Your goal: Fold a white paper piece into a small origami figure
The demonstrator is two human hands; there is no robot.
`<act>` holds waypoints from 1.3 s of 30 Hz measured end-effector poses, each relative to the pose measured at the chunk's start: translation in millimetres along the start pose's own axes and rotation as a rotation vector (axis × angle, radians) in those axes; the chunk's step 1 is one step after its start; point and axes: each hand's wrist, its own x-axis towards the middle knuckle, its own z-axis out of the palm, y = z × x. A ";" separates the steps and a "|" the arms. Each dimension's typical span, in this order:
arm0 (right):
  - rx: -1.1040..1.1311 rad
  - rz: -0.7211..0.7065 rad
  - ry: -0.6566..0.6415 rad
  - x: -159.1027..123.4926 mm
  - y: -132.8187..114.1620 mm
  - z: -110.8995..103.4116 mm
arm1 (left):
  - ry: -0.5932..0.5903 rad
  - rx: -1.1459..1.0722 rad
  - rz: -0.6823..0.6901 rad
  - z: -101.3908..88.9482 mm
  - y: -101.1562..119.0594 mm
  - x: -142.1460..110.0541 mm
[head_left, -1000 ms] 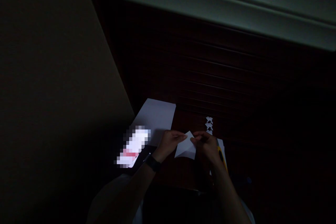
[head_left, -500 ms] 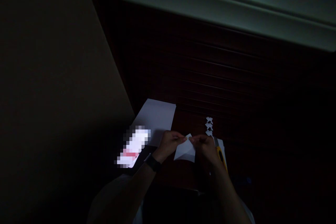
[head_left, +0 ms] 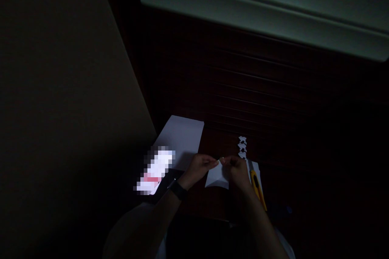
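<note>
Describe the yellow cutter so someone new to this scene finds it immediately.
From the large white paper on the left of the dark table, go right, past the left hand and right hand, to the smaller white sheets. The cutter lies slanted over them, beside the right forearm. Its yellow-and-black body sets it apart from the white folded pieces just beyond.

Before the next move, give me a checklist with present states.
1. Left hand on paper: ok, fingertips at its far end.
2. Right hand on paper: ok, same end.
3. Folded pieces clear of fingers: ok, they lie beyond the right hand.
4. Cutter blade retracted: cannot tell, too dark.
5. Phone screen readable: not ok, pixelated.
6. Lighting: not ok, dim.
</note>
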 end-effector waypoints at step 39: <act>0.407 0.013 0.030 -9.3 -15.8 24.5 | 0.326 -0.447 -0.066 0.4 7.3 5.5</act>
